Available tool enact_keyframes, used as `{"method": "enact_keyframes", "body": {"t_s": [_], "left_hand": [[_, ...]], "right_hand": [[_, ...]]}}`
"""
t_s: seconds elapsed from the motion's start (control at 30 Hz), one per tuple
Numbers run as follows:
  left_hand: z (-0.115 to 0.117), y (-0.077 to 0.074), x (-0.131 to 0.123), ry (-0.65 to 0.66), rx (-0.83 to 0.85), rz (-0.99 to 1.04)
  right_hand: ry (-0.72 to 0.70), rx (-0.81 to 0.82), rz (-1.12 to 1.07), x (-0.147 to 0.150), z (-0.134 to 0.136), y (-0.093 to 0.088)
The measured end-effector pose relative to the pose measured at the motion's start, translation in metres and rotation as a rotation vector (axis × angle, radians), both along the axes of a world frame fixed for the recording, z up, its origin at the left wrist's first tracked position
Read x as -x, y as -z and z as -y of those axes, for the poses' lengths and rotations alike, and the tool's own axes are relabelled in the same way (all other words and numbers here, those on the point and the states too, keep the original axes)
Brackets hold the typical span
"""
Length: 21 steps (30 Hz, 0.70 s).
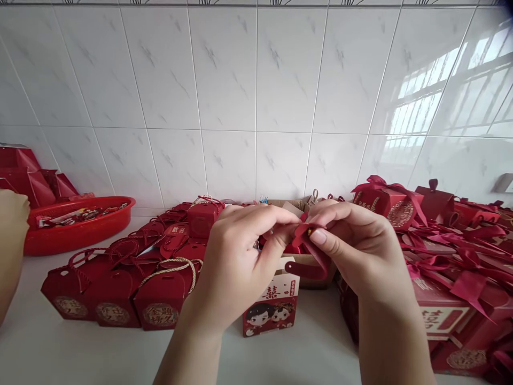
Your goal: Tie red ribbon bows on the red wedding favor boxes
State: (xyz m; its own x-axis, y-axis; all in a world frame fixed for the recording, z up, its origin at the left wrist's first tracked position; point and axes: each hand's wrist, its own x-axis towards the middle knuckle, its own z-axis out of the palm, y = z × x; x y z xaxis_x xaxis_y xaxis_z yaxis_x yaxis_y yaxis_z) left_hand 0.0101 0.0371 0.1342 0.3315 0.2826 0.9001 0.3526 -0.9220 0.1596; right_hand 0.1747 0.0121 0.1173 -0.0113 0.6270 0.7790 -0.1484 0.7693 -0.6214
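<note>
My left hand (236, 256) and my right hand (360, 246) meet in the middle of the view, both pinched on a dark red ribbon (306, 240) with a small gold bit at its knot. The ribbon loops down toward the top of a small red gift box (272, 310) printed with a cartoon couple, standing on the white counter (48, 347) just below my hands. Fingers of both hands are closed round the ribbon.
Rows of red handled gift boxes (116, 289) stand at left. A pile of red boxes with ribbon bows (452, 256) fills the right. A red plastic basin (76, 224) with sweets sits far left. Another person's arm (10, 240) shows at the left edge. Tiled wall behind.
</note>
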Motion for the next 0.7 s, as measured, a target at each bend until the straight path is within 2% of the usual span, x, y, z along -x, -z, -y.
{"method": "enact_keyframes", "body": {"t_s": [0.1,0.27,0.43,0.53,0.63,0.7], "left_hand": [[0.000,0.001,-0.001,-0.017,-0.020,0.014],[-0.001,0.002,-0.009,-0.035,0.002,0.067],[-0.007,0.005,-0.011,0.088,0.193,0.050],[-0.017,0.008,0.001,-0.015,0.344,-0.146],[-0.031,0.012,0.014,-0.212,0.568,-0.497],[-0.040,0.014,0.018,-0.286,0.755,-0.724]], "right_hand": [[0.044,-0.022,0.003,0.002,0.004,0.000],[0.233,-0.101,0.029,0.005,0.006,0.000],[0.303,-0.093,0.020,-0.003,0.003,0.001],[0.364,-0.095,-0.030,-0.010,0.003,0.002],[0.411,-0.145,-0.123,-0.015,0.008,0.000],[0.405,-0.166,-0.157,-0.016,0.012,-0.003]]}}
